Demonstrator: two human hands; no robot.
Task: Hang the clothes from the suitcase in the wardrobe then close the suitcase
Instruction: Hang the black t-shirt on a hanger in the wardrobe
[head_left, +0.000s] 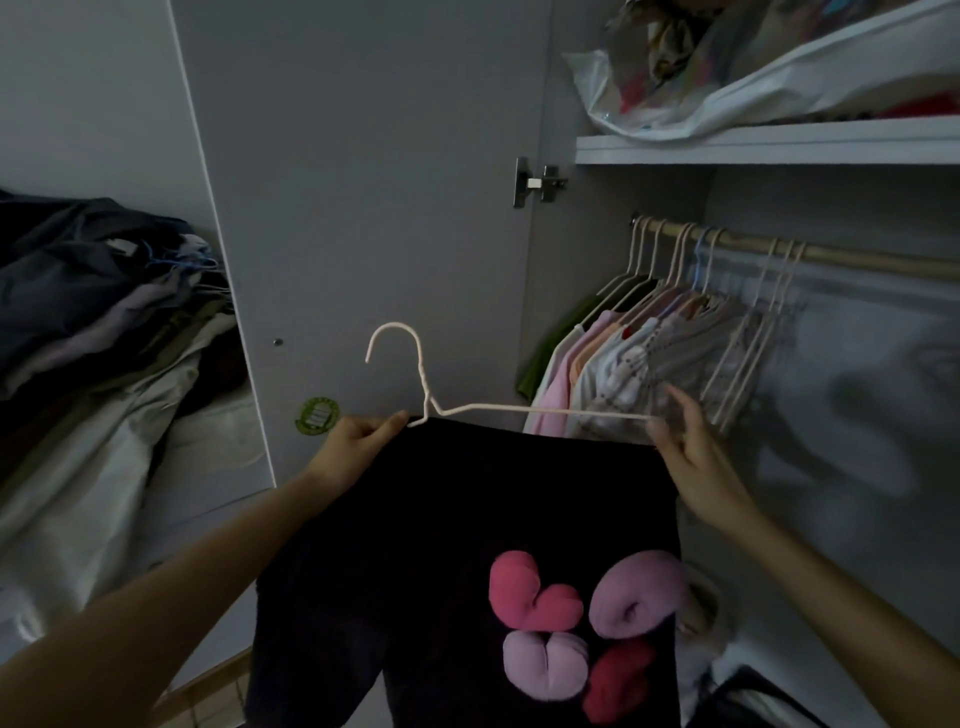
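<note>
A black garment with pink and purple puffy hearts hangs in front of me on a white wire hanger. My left hand pinches the garment's top edge beside the hanger's neck. My right hand holds the hanger's right end and the cloth there. The hanger's hook points up, left of the wardrobe opening. Inside the wardrobe, a wooden rail carries several hangers with pastel clothes. The suitcase is not in view.
The open wardrobe door stands straight ahead with a hinge. A shelf above the rail holds plastic bags. A heap of clothes lies at the left. Free rail lies right of the hung clothes.
</note>
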